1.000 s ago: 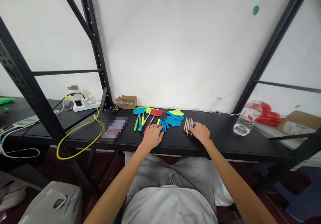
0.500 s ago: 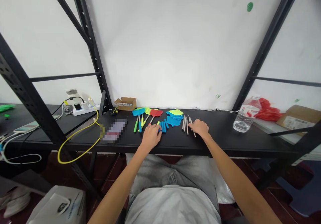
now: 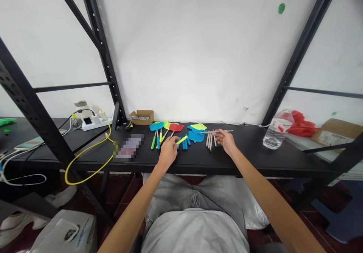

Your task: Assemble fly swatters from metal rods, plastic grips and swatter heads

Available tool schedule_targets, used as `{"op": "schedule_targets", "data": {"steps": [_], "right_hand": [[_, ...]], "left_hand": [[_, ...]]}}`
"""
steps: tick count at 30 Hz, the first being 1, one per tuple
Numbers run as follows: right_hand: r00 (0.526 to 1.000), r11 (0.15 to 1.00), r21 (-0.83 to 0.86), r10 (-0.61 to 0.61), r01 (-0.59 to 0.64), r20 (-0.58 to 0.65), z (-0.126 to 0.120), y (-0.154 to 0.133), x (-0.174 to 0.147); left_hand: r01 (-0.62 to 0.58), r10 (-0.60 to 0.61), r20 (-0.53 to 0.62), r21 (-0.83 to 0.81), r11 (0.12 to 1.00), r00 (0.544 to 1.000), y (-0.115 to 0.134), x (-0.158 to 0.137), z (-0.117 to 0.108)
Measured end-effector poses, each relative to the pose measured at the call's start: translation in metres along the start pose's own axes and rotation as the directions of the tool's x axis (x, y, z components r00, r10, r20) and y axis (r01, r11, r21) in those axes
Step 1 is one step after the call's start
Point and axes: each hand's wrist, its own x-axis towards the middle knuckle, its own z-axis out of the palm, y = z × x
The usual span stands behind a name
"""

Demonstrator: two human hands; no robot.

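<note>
Pinched in my left hand (image 3: 168,151) is a yellow-green handle (image 3: 182,139), its free end pointing up and right. My right hand (image 3: 227,142) grips a thin metal rod (image 3: 208,132), held nearly level above the table. Below it lie several more metal rods (image 3: 210,142) side by side. Several blue handles (image 3: 186,143) rest just right of my left hand. Between the hands and farther back is a pile of blue swatter heads (image 3: 197,137) with a yellow-green head (image 3: 198,126) on top. Swatters with handles, including a red-headed one (image 3: 176,127), lie beyond my left hand.
An open cardboard box (image 3: 141,117) stands at the back left of the black table (image 3: 249,158). A blurred flat item (image 3: 129,147) and a yellow cable (image 3: 85,146) lie left. A water bottle (image 3: 276,132), red plastic bag (image 3: 302,124) and carton (image 3: 333,134) are right.
My left hand has lifted the yellow-green handle from beside the blue ones. My right hand has raised one metal rod off the table and turned it level.
</note>
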Motion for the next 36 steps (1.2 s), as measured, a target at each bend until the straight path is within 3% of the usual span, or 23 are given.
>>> {"op": "schedule_targets", "data": {"steps": [6,12,23,36], "right_hand": [[0.968,0.999,-0.003,0.032,-0.032,0.250,0.006,-0.001,-0.008],[0.931,0.999,-0.046,0.001,0.017,0.365,0.011,-0.002,-0.017],[0.924,0.997,-0.076,0.011,0.020,0.382,0.011,-0.001,-0.019],[0.910,0.995,-0.095,0.000,0.043,0.415,0.011,0.003,-0.017]], "left_hand": [[-0.081,0.084,0.031,-0.086,0.993,0.996,-0.003,0.000,0.004],[-0.134,0.137,0.042,-0.068,0.989,0.990,0.000,-0.002,0.002],[-0.119,0.125,0.054,-0.093,0.988,0.991,0.003,-0.002,-0.001],[0.000,0.008,0.103,-0.081,0.997,0.995,0.002,0.000,-0.002]]}}
